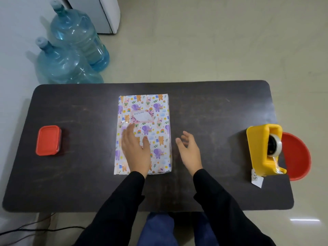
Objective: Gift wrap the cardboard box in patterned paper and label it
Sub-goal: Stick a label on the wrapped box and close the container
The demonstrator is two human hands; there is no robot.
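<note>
head: dark table (pixel 71 174), beige floor (pixel 213 41); left hand (pixel 135 150) flat on box (pixel 159 110), right hand (pixel 190 153) loose.

A dark brown table (pixel 85 183) with round corners fills the middle of the frame. A box in animal paper (pixel 156 121) lies flat in the middle of it. At the left sits a small tub with a red lid (pixel 48 140). At the right stands a yellow tape holder (pixel 257 148), and a little white paper tag (pixel 256 178) lies at its near end. A red bowl (pixel 296 155) peeks out at the right edge; I cannot tell if it sits on the table.
</note>
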